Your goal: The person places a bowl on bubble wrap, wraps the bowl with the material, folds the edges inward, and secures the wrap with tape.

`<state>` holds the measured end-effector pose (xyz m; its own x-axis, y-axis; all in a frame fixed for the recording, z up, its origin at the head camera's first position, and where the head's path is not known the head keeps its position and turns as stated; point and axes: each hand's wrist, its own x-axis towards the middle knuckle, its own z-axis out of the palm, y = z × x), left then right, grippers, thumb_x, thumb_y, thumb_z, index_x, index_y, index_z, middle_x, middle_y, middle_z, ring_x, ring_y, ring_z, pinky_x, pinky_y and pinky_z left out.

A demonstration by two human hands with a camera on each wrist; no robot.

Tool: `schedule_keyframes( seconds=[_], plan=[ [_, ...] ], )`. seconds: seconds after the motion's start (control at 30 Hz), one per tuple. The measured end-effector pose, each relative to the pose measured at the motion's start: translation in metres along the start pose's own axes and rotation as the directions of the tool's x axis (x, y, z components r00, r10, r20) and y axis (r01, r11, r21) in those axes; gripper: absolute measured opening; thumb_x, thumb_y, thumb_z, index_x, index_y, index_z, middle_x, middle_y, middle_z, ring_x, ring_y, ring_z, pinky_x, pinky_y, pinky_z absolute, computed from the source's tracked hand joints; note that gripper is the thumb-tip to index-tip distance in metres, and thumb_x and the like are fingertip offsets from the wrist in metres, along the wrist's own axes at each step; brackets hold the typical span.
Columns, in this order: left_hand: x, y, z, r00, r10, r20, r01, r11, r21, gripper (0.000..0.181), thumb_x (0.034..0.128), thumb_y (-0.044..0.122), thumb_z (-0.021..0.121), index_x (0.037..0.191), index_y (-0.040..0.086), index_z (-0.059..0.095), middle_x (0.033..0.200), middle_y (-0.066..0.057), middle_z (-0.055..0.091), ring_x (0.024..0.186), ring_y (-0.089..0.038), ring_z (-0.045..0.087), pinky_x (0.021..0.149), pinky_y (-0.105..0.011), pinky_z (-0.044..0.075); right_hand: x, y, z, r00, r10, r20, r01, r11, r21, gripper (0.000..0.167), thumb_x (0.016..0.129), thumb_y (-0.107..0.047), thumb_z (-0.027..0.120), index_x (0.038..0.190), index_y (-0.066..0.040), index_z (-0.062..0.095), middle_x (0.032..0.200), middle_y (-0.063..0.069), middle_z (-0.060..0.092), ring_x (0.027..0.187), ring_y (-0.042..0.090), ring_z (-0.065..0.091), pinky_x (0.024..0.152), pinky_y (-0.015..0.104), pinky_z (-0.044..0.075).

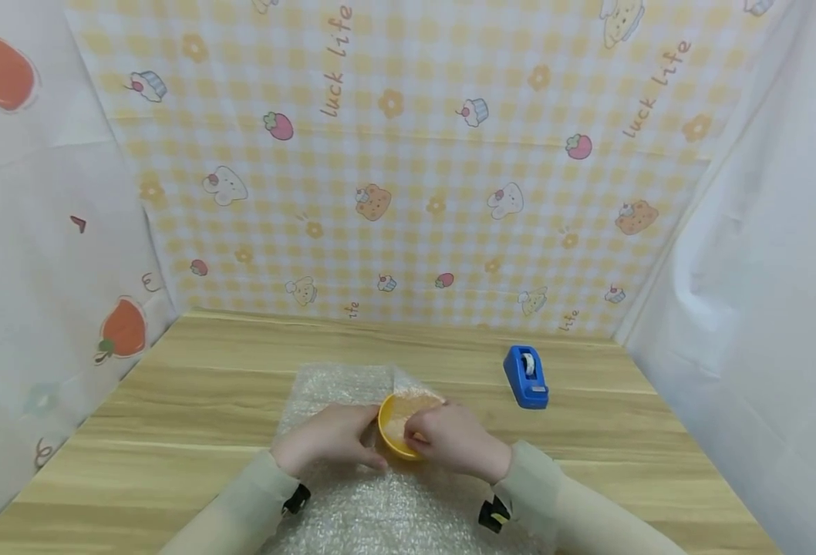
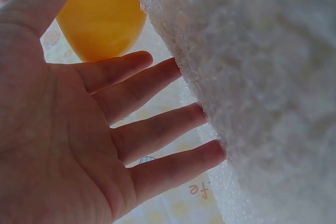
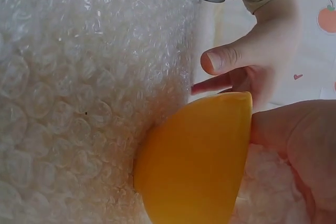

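A yellow bowl rests upright on a sheet of bubble wrap in the head view. One flap of that wrap is folded over the far rim into the bowl. My right hand reaches over the bowl's right side, its curled fingers holding the flap down inside; the right wrist view hides these fingertips behind the bowl. Left of the bowl is my left hand, with thumb and fingers spread. In the left wrist view its fingers extend straight to the bubble wrap.
A blue tape dispenser stands on the wooden table, to the right of and beyond the bowl. A checked cloth hangs along the back edge, with white cloths on both sides.
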<state>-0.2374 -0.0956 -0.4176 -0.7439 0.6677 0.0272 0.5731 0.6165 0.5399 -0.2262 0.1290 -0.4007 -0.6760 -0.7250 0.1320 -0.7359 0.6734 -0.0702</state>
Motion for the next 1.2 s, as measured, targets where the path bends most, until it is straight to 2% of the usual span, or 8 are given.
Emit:
schedule_keyframes(
  seconds=[0.1,0.27,0.33,0.5,0.73,0.9,1.03,1.2],
  plan=[
    [0.001,0.002,-0.001,1.000,-0.008,0.007,0.008,1.000,-0.004,0.069,0.0740,0.042,0.082,0.132,0.013,0.056,0.073,0.010,0.057,0.062,-0.006,0.051,0.066,-0.028,0.045,-0.001,0.000,0.001,1.000,0.014,0.028,-0.014,1.000,0.014,0.020,0.093,-0.026,0.063,0.074,-0.024,0.066,0.064,-0.020,0.052,0.053,-0.001,0.041,0.060,0.026,0.036],
    [0.001,0.006,-0.001,1.000,-0.015,0.000,0.015,1.000,0.009,0.072,0.0731,0.041,0.083,0.134,0.012,0.055,0.094,0.007,0.067,0.080,-0.011,0.061,0.079,-0.035,0.049,-0.003,-0.001,0.002,0.995,0.026,0.099,-0.030,0.999,0.037,0.038,0.100,-0.039,0.049,0.065,-0.026,0.053,0.061,-0.018,0.045,0.052,0.002,0.040,0.067,0.030,0.037],
    [0.002,0.007,-0.001,1.000,-0.012,-0.008,0.012,1.000,0.024,0.072,0.0726,0.041,0.083,0.132,0.011,0.056,0.103,0.005,0.068,0.088,-0.015,0.062,0.084,-0.038,0.049,-0.004,-0.002,0.003,0.993,0.021,0.116,-0.026,0.999,0.038,0.041,0.101,-0.044,0.044,0.067,-0.026,0.058,0.066,-0.017,0.053,0.058,0.003,0.048,0.073,0.036,0.042],
    [0.004,0.007,-0.001,1.000,-0.012,-0.009,0.013,0.999,0.033,0.072,0.0724,0.041,0.083,0.132,0.011,0.056,0.094,0.006,0.066,0.079,-0.013,0.058,0.080,-0.038,0.049,-0.005,-0.003,0.003,0.986,0.023,0.167,-0.030,0.999,0.041,0.046,0.100,-0.053,0.038,0.085,-0.027,0.071,0.095,-0.014,0.069,0.092,0.008,0.062,0.091,0.053,0.043],
    [0.006,0.001,0.000,1.000,-0.003,0.002,0.003,1.000,0.015,0.071,0.0731,0.044,0.081,0.132,0.014,0.056,0.084,0.005,0.063,0.070,-0.010,0.054,0.069,-0.032,0.047,-0.006,-0.001,0.005,0.977,0.022,0.213,-0.023,1.000,0.000,0.047,0.096,-0.062,0.040,0.090,-0.028,0.072,0.105,-0.014,0.067,0.105,0.012,0.059,0.091,0.051,0.041],
    [0.004,-0.002,-0.006,0.999,-0.044,0.025,0.044,0.999,-0.005,0.081,0.0745,0.045,0.080,0.141,0.010,0.049,0.113,-0.003,0.066,0.098,-0.021,0.062,0.089,-0.044,0.048,-0.005,-0.001,0.007,0.975,0.023,0.223,-0.014,0.999,-0.045,0.051,0.092,-0.067,0.043,0.102,-0.026,0.071,0.108,-0.015,0.067,0.108,0.014,0.058,0.093,0.050,0.041],
    [-0.001,0.001,-0.016,0.998,-0.064,-0.013,0.065,0.997,0.053,0.086,0.0754,0.047,0.078,0.142,0.004,0.045,0.136,-0.014,0.055,0.121,-0.034,0.053,0.100,-0.055,0.040,-0.005,-0.002,0.007,0.970,0.025,0.241,-0.009,0.998,-0.069,0.055,0.088,-0.070,0.047,0.111,-0.026,0.071,0.112,-0.016,0.066,0.113,0.015,0.057,0.097,0.051,0.039],
    [-0.004,0.013,-0.023,0.996,-0.007,-0.088,0.021,0.988,0.154,0.083,0.0788,0.054,0.072,0.141,0.005,0.047,0.143,-0.016,0.047,0.130,-0.037,0.044,0.103,-0.057,0.036,-0.005,-0.004,0.005,0.962,0.027,0.272,-0.005,0.997,-0.083,0.063,0.085,-0.072,0.049,0.121,-0.024,0.067,0.119,-0.013,0.064,0.118,0.019,0.055,0.100,0.053,0.036]
  ],
)
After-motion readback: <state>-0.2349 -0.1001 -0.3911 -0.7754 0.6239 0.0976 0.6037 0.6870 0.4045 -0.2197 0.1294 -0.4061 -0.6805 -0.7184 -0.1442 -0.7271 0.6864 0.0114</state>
